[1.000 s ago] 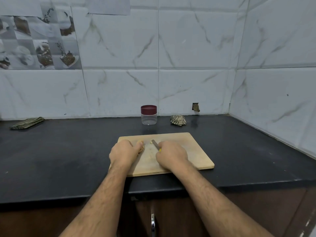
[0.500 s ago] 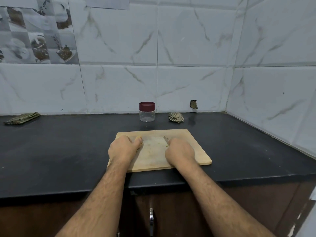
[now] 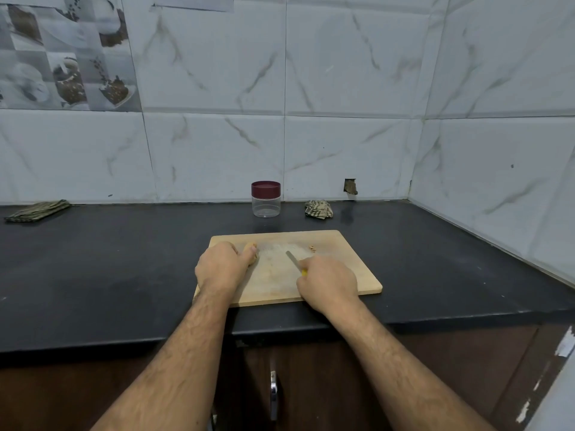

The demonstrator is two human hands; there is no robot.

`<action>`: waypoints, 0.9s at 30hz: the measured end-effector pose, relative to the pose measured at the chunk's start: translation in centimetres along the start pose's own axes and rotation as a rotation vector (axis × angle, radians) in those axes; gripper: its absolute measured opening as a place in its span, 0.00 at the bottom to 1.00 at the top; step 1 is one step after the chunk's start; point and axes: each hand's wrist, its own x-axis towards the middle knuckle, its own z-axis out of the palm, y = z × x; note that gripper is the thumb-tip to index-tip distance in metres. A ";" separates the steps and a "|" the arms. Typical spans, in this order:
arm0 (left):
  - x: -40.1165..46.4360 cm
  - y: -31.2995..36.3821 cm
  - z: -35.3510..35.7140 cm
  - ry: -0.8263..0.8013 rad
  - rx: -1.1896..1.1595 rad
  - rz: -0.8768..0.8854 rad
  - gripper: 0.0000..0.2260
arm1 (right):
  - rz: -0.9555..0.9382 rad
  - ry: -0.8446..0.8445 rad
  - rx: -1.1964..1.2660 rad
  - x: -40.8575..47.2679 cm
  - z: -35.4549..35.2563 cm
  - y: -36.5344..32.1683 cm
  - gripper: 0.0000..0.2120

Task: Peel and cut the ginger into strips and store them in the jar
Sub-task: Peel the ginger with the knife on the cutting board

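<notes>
Head view, my left hand [image 3: 221, 269]: curled over the ginger [image 3: 250, 247], pinning it to the left end of the chopping board [image 3: 348, 262].
My right hand [image 3: 326, 283]: fingers wrapped round the yellow-handled knife [image 3: 294, 262]; blade points up and left over the board's middle, apart from the ginger.
Scraps [image 3: 312, 249]: small bits near the board's far right.
Jar [image 3: 266, 199]: maroon lid on, behind the board by the wall.
Counter [image 3: 109, 275]: black; crumpled cloth [image 3: 318, 209] right of the jar, folded cloth [image 3: 37, 210] far left.

One jar [image 3: 265, 200], one board [image 3: 342, 265], two cloths [image 3: 37, 210] [image 3: 318, 209]
</notes>
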 end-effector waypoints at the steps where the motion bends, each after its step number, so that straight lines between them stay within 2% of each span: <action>1: 0.0 0.0 0.0 0.000 -0.001 0.000 0.22 | 0.017 0.000 -0.008 0.0 -0.1 0.3 0.18; 11: 0.0 0.0 0.1 0.010 0.007 0.004 0.22 | 0.149 -0.002 0.006 0.1 -1.8 3.8 0.19; 19: 0.1 -0.2 0.2 0.010 0.017 0.001 0.23 | -0.028 -0.027 0.035 -0.8 -1.0 1.7 0.20; 27: -0.1 0.0 -0.1 0.007 -0.004 0.001 0.23 | 0.074 -0.051 0.032 -0.9 -2.3 3.9 0.20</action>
